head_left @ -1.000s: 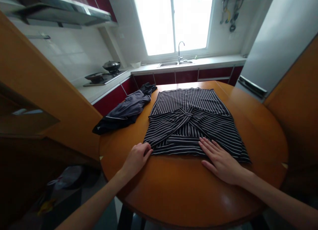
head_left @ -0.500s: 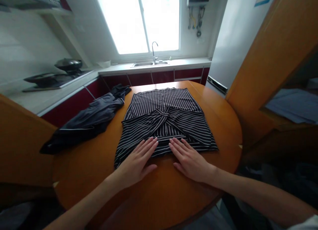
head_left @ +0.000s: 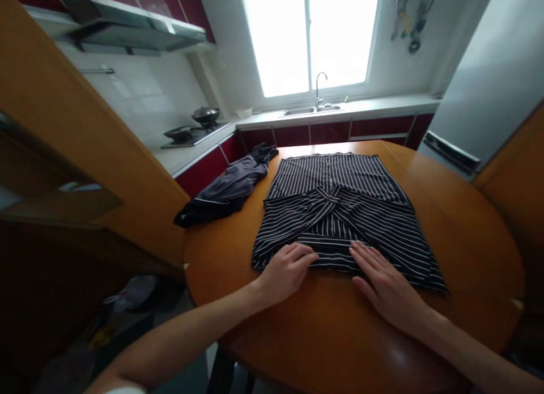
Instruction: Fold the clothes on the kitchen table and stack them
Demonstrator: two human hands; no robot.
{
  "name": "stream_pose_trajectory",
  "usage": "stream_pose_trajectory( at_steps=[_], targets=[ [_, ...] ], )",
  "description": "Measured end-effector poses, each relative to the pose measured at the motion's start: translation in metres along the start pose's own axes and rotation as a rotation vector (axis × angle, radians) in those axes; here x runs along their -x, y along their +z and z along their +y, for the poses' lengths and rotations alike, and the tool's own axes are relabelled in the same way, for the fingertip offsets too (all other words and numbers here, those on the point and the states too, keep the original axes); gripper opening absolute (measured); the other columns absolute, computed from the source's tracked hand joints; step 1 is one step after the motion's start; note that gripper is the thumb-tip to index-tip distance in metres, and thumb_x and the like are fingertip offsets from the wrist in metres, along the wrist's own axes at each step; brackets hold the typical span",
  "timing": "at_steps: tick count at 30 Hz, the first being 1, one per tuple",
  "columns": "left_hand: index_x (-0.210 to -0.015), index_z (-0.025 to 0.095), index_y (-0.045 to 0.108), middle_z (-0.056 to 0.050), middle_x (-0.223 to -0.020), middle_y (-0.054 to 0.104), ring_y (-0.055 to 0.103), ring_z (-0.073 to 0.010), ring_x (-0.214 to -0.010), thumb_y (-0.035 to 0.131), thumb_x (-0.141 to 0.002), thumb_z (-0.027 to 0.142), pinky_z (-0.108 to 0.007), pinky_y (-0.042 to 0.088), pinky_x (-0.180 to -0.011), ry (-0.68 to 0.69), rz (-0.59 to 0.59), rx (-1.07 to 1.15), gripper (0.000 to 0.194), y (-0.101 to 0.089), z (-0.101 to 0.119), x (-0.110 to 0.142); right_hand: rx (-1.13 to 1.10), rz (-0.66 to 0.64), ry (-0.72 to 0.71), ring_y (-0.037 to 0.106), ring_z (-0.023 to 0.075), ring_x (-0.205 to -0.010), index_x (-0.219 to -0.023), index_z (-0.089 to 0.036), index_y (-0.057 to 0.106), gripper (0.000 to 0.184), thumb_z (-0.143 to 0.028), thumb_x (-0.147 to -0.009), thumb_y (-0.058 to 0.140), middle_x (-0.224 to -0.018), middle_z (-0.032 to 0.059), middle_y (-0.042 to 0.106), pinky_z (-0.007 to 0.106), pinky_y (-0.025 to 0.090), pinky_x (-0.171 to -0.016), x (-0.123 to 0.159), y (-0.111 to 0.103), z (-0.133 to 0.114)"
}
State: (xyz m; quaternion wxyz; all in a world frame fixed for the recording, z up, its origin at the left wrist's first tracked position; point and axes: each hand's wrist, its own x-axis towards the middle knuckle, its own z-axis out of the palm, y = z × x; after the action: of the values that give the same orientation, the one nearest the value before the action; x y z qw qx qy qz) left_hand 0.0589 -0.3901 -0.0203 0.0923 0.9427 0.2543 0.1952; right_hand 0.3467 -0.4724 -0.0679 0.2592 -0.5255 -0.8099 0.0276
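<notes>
A black shirt with white stripes [head_left: 297, 212] lies face up, its sleeves folded across the front and a collar-like knot at the middle. My left hand [head_left: 284, 272] is at its near edge, left of centre, with curled fingers and the thumb drawn against them on the cloth. How much fabric is between them is partly hidden. My right hand [head_left: 389, 289] rests flat, fingers together and stretched out, on the near edge right of centre. Bare tabletop shows under its palm and thumb.
The shirt lies on a round wooden table [head_left: 340, 337]. A dark grey and black garment [head_left: 229, 184] lies bunched at the table's left edge. Behind are a counter with a sink [head_left: 300, 111], a stove with pans [head_left: 206, 115], and a fridge [head_left: 480, 93] at right.
My left hand went from the shirt's near left corner to lying flat near the middle, then curled at the near edge. My right hand stays flat on the cloth. The view swung right and back.
</notes>
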Motion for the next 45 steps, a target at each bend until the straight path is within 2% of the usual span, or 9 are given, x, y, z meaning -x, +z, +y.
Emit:
stream_pose_trajectory(
  at_steps=[4,7,10,14,20,26,31,38,45],
  targets=[
    [-0.107,0.018,0.069,-0.008,-0.099,0.073,0.067,-0.0204,-0.089,0.044,-0.101,0.025,-0.033,0.053,-0.083,-0.375,0.080,0.168,0.027,-0.017,-0.035,-0.018,-0.003,0.103,0.190,0.063,0.0311,-0.119,-0.129,-0.016,0.063,0.043,-0.035,-0.103,0.034,-0.127,0.0160,0.067,0.049,0.049,-0.104,-0.023,-0.015,0.014],
    [-0.092,0.016,0.069,-0.004,-0.078,0.072,0.063,-0.0169,-0.066,0.053,-0.096,0.039,-0.027,0.047,-0.063,-0.556,-0.110,0.313,0.029,-0.028,-0.067,-0.038,0.032,-0.046,0.325,0.070,0.0304,-0.096,-0.106,-0.019,0.069,0.037,-0.038,-0.102,0.036,-0.104,0.0130,0.073,0.046,0.054,-0.085,-0.045,-0.025,0.024],
    [-0.089,0.015,0.069,-0.003,-0.071,0.071,0.059,-0.0145,-0.056,0.059,-0.088,0.055,-0.025,0.042,-0.056,-0.605,-0.305,0.458,0.041,-0.027,-0.084,-0.050,0.081,-0.166,0.451,0.072,0.0304,-0.082,-0.100,-0.023,0.068,0.033,-0.046,-0.100,0.045,-0.091,0.0104,0.075,0.041,0.052,-0.068,-0.059,-0.026,0.031],
    [-0.085,0.014,0.070,-0.002,-0.065,0.068,0.056,-0.0137,-0.057,0.059,-0.085,0.061,-0.024,0.040,-0.057,-0.600,-0.311,0.492,0.047,-0.016,-0.086,-0.052,0.071,-0.150,0.468,0.071,0.0275,-0.072,-0.099,-0.022,0.066,0.028,-0.047,-0.095,0.055,-0.082,0.0090,0.074,0.035,0.047,-0.061,-0.059,-0.017,0.042],
    [-0.083,0.016,0.075,-0.001,-0.070,0.067,0.056,-0.0153,-0.065,0.054,-0.092,0.052,-0.025,0.038,-0.061,-0.484,-0.103,0.302,0.043,-0.006,-0.080,-0.047,-0.177,-0.098,0.420,0.067,0.0206,-0.065,-0.096,-0.024,0.063,0.013,-0.034,-0.089,0.059,-0.075,0.0022,0.071,0.033,0.050,-0.063,-0.054,-0.021,0.046],
    [-0.092,0.017,0.076,-0.002,-0.079,0.071,0.059,-0.0167,-0.070,0.050,-0.096,0.050,-0.026,0.040,-0.066,-0.425,-0.144,0.317,0.042,-0.004,-0.076,-0.046,-0.186,-0.104,0.432,0.066,0.0208,-0.069,-0.104,-0.023,0.063,0.025,-0.041,-0.086,0.064,-0.083,0.0034,0.072,0.034,0.050,-0.065,-0.054,-0.024,0.039],
    [-0.102,0.017,0.075,-0.004,-0.091,0.072,0.059,-0.0173,-0.077,0.050,-0.098,0.046,-0.026,0.044,-0.072,-0.377,-0.082,0.349,0.038,-0.004,-0.078,-0.045,-0.239,-0.137,0.423,0.063,0.0186,-0.069,-0.102,-0.023,0.065,0.020,-0.031,-0.083,0.062,-0.081,0.0014,0.069,0.031,0.048,-0.064,-0.054,-0.025,0.036],
    [-0.101,0.018,0.073,-0.005,-0.098,0.065,0.058,-0.0174,-0.084,0.055,-0.097,0.044,-0.028,0.045,-0.078,-0.229,-0.177,0.363,0.032,-0.009,-0.076,-0.044,-0.326,-0.139,0.395,0.060,0.0188,-0.071,-0.093,-0.020,0.069,0.030,-0.048,-0.091,0.057,-0.078,0.0034,0.067,0.032,0.047,-0.067,-0.058,-0.035,0.030],
    [-0.108,0.018,0.068,0.000,-0.085,0.063,0.056,-0.0158,-0.073,0.066,-0.089,0.054,-0.026,0.042,-0.067,-0.381,-0.339,0.358,0.041,-0.023,-0.076,-0.040,-0.445,-0.141,0.403,0.058,0.0173,-0.071,-0.088,-0.020,0.065,0.015,-0.033,-0.080,0.065,-0.076,0.0008,0.064,0.031,0.047,-0.066,-0.055,-0.025,0.040]
  ],
)
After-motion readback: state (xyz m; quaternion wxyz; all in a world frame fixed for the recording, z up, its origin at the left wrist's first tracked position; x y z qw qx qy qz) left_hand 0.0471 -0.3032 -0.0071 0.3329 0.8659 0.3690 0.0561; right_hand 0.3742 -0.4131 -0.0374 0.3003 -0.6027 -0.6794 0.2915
